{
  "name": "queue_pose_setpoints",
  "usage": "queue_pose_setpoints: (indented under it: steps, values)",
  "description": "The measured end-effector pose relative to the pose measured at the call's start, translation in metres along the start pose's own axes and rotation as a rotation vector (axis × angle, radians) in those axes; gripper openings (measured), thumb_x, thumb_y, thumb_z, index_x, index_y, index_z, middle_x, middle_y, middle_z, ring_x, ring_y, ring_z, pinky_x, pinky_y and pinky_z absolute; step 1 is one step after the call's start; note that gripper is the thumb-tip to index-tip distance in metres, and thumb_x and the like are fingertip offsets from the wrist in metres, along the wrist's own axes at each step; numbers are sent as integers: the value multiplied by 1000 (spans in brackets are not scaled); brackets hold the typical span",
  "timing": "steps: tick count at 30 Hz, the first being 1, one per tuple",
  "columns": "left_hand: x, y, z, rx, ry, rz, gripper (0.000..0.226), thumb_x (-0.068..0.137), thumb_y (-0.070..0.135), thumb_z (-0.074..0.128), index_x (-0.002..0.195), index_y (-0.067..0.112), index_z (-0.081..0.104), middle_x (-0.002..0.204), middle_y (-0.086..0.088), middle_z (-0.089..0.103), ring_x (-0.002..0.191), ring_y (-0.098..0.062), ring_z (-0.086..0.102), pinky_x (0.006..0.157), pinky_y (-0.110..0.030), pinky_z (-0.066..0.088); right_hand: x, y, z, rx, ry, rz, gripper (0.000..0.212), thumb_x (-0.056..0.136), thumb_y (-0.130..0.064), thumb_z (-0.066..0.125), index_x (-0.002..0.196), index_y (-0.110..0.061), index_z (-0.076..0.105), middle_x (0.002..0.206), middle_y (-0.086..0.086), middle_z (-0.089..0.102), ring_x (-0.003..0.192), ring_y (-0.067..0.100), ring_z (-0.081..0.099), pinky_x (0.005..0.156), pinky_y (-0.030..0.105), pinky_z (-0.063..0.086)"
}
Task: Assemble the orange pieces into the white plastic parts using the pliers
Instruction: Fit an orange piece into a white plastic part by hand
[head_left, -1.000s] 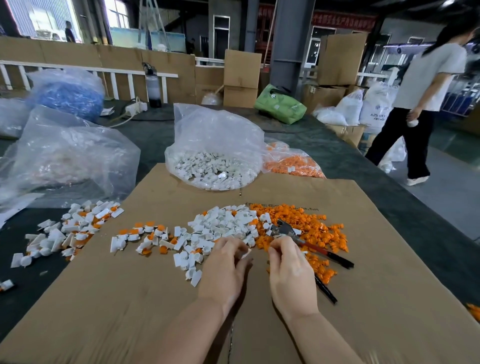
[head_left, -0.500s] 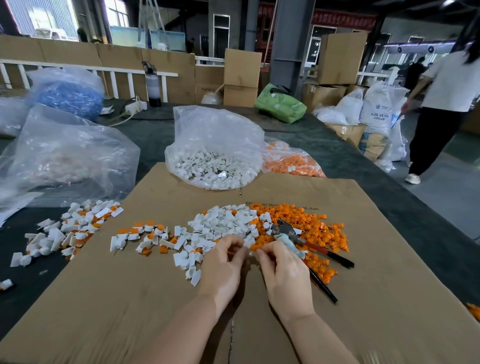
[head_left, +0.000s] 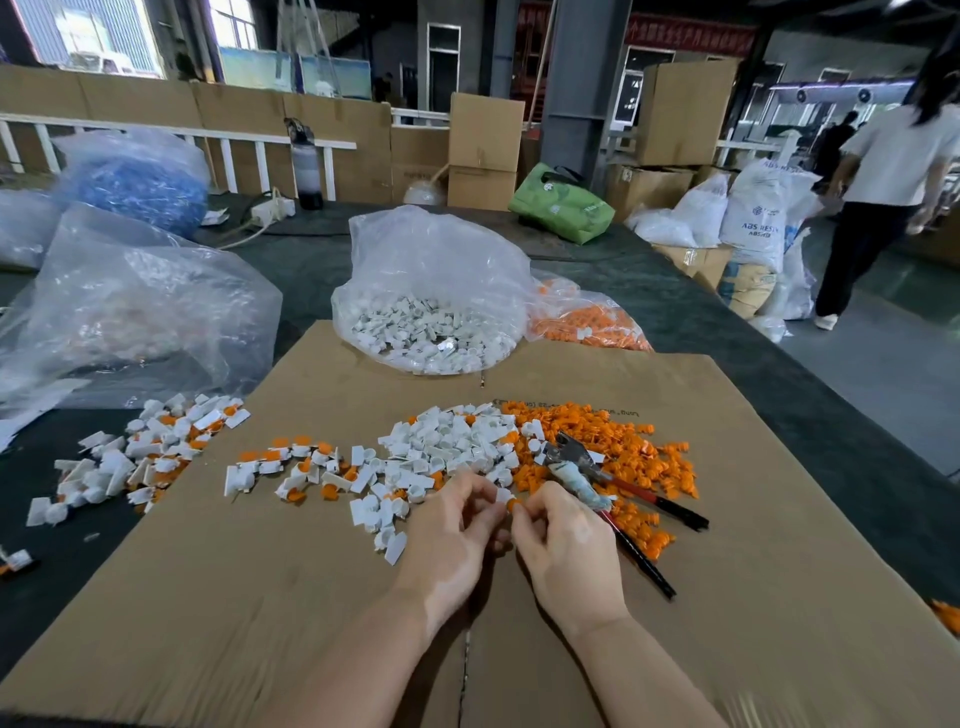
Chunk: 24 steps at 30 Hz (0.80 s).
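Note:
A heap of loose white plastic parts (head_left: 447, 441) lies on the cardboard sheet (head_left: 727, 597), with a heap of orange pieces (head_left: 623, 447) to its right. Pliers (head_left: 613, 488) with red and black handles lie on the orange heap, untouched. Just in front of the heaps my left hand (head_left: 457, 525) pinches a small white part (head_left: 503, 494). My right hand (head_left: 563, 540) pinches an orange piece (head_left: 513, 505) right against that white part. The fingertips of both hands meet there.
Joined white-and-orange parts lie scattered at the cardboard's left (head_left: 291, 467) and on the dark table (head_left: 140, 452). Clear bags of white parts (head_left: 431, 312) and orange pieces (head_left: 587, 317) stand behind. A large clear bag (head_left: 130, 301) sits left. A person (head_left: 883, 197) walks at the far right.
Both hands drew back from the heaps toward me and came together, the left with a white part, the right with an orange piece. The person at right walked farther away.

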<state>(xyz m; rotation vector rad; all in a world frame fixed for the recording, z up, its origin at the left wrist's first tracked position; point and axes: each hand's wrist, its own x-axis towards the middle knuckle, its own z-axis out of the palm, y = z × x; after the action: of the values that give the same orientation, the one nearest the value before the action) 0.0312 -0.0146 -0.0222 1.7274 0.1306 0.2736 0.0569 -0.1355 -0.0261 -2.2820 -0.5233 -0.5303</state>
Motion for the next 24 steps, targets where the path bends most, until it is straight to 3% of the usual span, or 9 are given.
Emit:
queue_pose_setpoints:
  steps: [4,10,12,17,24]
  values:
    - [-1,-1,0,29,-4,19,10,91,5,56,86,13,58,69,-4,62,57,-6,59,58,-15,49,-1,-1,-1,21,-18,1,22,87,-19,64,70,-11,52,62,0,58,59,18,51,56,36,45]
    - [4,-4,-3,-172,28,-67,20,93,1,52,101,17,59,68,-6,60,61,-14,62,64,-28,54,-3,-3,-5,95,28,-52,7,83,-16,70,86,-13,65,75,-10,59,68,6,54,62,25,48]
    - [5,-6,-4,-184,33,-70,25,93,0,51,102,21,61,67,-6,59,62,-15,62,66,-30,55,-4,-4,-6,98,54,-70,16,80,-11,73,94,-12,65,78,-11,56,69,1,50,63,20,47]
    - [4,-6,-5,-177,1,-69,24,92,0,52,99,19,64,61,-2,58,58,-12,59,61,-26,53,-3,-5,-8,123,9,-133,27,83,-7,68,109,-14,66,87,-10,53,79,7,54,72,23,49]
    - [3,-5,-5,-136,-44,-62,22,93,2,52,97,21,63,62,-1,57,59,-11,59,62,-26,53,-1,-6,-10,134,-24,-134,21,84,-5,66,104,-13,70,89,-6,57,83,8,55,76,24,49]
